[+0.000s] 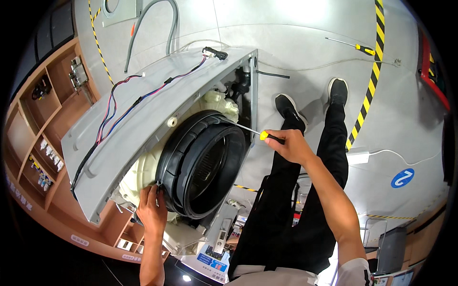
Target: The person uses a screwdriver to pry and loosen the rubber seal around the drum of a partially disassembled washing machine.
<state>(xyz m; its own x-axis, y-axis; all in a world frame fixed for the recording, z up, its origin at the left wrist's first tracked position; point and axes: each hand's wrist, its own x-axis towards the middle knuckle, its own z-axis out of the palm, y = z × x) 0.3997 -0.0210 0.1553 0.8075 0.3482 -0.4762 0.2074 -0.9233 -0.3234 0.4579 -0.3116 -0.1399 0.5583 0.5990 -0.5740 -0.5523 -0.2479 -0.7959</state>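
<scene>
A grey washing machine cabinet shows its open front, with a black rubber door gasket around the drum mouth. My right hand is closed on the yellow-and-black handle of a screwdriver. Its metal shaft reaches leftward to the upper rim of the gasket; the tip is hard to make out there. At the gasket's lower left edge, my left hand has its fingers bent and pressed together against the rim. What those fingers grip, if anything, is hidden. A wire harness lies across the cabinet's side panel.
Another screwdriver lies on the floor beside the yellow-black tape. A grey hose rests beyond the cabinet. Wooden shelving stands at the left, a red-edged case at the far right. A thin cable crosses the floor.
</scene>
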